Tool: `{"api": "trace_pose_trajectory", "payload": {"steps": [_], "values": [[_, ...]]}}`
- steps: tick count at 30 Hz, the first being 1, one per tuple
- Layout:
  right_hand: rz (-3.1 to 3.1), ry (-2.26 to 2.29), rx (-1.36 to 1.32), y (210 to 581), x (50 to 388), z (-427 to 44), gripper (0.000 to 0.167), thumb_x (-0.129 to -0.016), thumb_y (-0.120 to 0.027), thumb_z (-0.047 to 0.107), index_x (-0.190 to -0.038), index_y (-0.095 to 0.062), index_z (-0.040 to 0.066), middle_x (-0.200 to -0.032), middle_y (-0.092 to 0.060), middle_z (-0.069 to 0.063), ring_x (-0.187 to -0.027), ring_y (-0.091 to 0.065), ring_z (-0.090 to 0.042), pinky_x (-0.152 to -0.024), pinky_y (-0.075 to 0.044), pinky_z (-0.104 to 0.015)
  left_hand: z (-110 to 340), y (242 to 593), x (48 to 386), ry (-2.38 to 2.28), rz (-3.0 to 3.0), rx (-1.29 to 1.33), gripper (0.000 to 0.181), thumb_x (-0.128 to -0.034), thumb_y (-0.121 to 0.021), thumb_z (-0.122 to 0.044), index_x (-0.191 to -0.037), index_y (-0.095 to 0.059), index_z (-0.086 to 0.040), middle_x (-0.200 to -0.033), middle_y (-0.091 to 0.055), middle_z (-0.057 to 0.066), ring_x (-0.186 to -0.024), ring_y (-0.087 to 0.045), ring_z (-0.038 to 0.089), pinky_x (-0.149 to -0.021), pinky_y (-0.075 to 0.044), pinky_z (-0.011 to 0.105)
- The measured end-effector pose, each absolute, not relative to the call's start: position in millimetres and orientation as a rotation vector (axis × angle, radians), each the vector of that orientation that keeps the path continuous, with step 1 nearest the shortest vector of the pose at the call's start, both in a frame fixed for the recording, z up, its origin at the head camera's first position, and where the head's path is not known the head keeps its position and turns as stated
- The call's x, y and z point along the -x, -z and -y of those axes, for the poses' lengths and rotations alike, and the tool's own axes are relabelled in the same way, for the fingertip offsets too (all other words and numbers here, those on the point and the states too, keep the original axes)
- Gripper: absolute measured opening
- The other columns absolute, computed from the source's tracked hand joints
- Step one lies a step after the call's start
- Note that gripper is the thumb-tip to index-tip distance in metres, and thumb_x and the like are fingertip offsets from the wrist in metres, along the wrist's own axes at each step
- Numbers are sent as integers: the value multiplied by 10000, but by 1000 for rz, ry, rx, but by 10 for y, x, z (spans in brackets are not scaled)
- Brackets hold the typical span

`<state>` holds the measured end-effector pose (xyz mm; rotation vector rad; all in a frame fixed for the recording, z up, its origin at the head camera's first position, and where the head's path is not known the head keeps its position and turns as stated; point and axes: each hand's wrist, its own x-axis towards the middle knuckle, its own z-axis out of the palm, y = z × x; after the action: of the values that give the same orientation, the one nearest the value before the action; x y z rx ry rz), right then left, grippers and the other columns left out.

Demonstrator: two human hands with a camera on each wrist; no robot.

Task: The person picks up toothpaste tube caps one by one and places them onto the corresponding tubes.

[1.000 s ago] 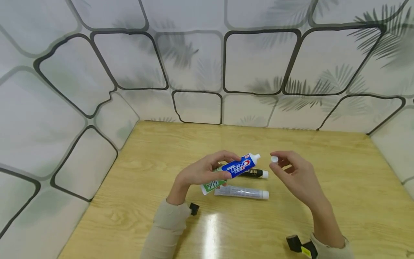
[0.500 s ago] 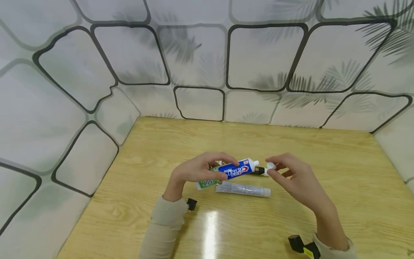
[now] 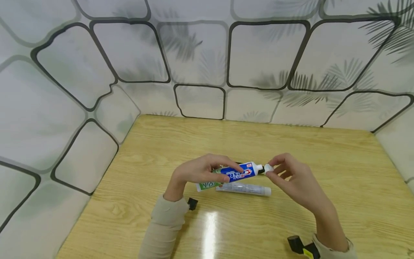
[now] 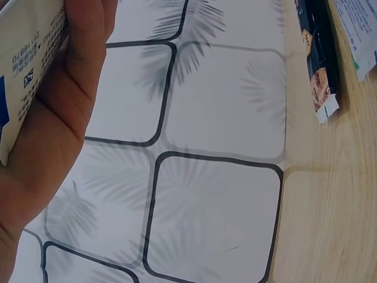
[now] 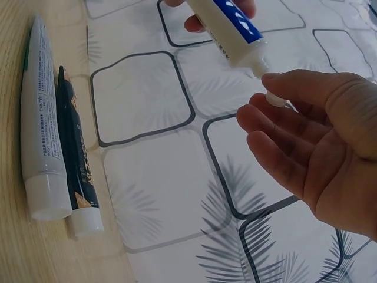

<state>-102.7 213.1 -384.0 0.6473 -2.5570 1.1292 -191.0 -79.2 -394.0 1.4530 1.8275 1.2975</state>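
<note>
My left hand [image 3: 202, 171] grips a blue, white and green toothpaste tube [image 3: 240, 172], its uncapped nozzle pointing right. Between thumb and fingertips my right hand [image 3: 295, 180] pinches a small white cap [image 3: 268, 168], just off the nozzle. In the right wrist view a narrow gap shows between cap [image 5: 275, 100] and nozzle. A white toothpaste tube [image 3: 247, 189] lies on the table below the held one. Behind them lies a black toothpaste tube [image 5: 79, 159], mostly hidden in the head view. The left wrist view shows the back of the held tube [image 4: 26, 65] against the palm.
The wood-grain table [image 3: 129, 216] runs back to a wall [image 3: 200, 54] covered with a stone-and-leaf pattern. Black camera mounts sit at both wrists, one [image 3: 304, 246] at the right sleeve and one [image 3: 192, 204] at the left.
The tube in my left hand has tilted nearer level and shifted slightly down. My right hand has brought the cap left, close to the nozzle.
</note>
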Motion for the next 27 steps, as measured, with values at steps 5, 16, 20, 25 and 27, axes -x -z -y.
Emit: {"api": "trace_pose_trajectory", "payload": {"steps": [5,16,20,25,27], "values": [[2562,-1153,-677,3846,1030,-2128,307,-818,-767,-62,-1044,-638,99,-907,-681,50,-754,-638,-33,-623,-548,-244,791,3949,1905,-1286,-1824,-1458,347,-986,-608,-55,-1332,-595,-36,-1217,-620,94,-950,-584,122,-740,-528,276],[2521,-1198,-748,3849,1026,-2113,346,-816,-763,-74,-1082,-692,135,-950,-703,48,-783,-655,-52,-622,-551,-242,776,3926,1901,-1279,-1784,-1461,378,-985,-603,-41,-1361,-568,-16,-1210,-619,93,-865,-576,102,-710,-517,278],[2531,-1205,-746,3845,1018,-2102,334,-826,-755,-71,-1080,-698,138,-954,-703,50,-788,-651,-51,-626,-552,-249,771,3932,1884,-1297,-1774,-1412,412,-987,-605,-57,-1393,-540,-31,-1230,-606,91,-800,-601,96,-646,-534,291],[2535,-1212,-742,3839,1019,-2094,328,-835,-746,-73,-1081,-700,140,-959,-702,50,-792,-649,-56,-631,-553,-254,766,3929,1872,-1295,-1777,-1383,425,-993,-599,-66,-1410,-522,-38,-1306,-569,104,-862,-605,96,-659,-544,293],[2534,-1215,-739,3836,1019,-2093,329,-836,-743,-75,-1082,-701,138,-961,-702,48,-793,-648,-57,-632,-554,-258,761,3926,1871,-1287,-1784,-1379,430,-995,-597,-71,-1416,-514,-41,-1337,-553,110,-902,-602,96,-682,-547,289]]}}
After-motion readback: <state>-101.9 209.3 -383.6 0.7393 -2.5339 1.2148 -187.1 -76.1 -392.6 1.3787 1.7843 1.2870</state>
